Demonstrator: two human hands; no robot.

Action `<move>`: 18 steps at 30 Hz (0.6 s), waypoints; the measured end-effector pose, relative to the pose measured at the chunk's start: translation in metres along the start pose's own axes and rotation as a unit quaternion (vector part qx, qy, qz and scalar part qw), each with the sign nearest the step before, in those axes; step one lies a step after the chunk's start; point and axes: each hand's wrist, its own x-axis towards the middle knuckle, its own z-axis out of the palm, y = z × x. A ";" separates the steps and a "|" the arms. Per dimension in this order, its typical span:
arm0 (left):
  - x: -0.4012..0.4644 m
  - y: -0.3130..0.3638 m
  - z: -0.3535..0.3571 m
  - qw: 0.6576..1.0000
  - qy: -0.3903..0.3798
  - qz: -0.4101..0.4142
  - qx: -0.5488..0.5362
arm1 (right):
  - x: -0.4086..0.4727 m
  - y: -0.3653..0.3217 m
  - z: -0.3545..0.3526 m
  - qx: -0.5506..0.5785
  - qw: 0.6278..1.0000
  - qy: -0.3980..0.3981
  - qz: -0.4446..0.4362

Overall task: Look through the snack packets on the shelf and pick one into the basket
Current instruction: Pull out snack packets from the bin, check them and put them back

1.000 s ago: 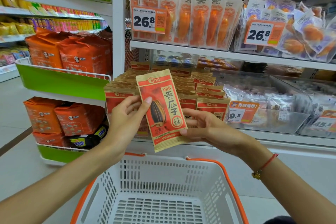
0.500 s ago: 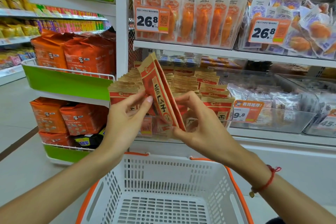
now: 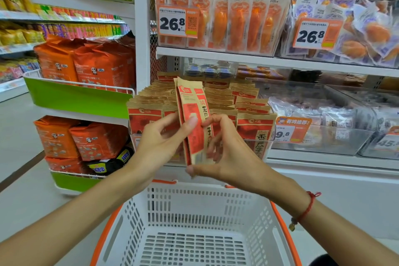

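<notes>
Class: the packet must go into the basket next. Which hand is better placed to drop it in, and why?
Probably the right hand: its fingers curl round the packet and its thumb supports the bottom, above the basket. The left hand only pinches one edge.

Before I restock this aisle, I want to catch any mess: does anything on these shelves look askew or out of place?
One oddity: a dark packet with yellow and blue print lies slumped on the lower side rack among upright orange bags, seemingly misplaced. The sunflower seed packets stand in tidy rows.
</notes>
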 end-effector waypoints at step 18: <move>0.007 -0.010 -0.001 0.991 -0.011 -0.035 0.128 | 0.015 0.019 -0.031 0.030 0.964 0.247 0.097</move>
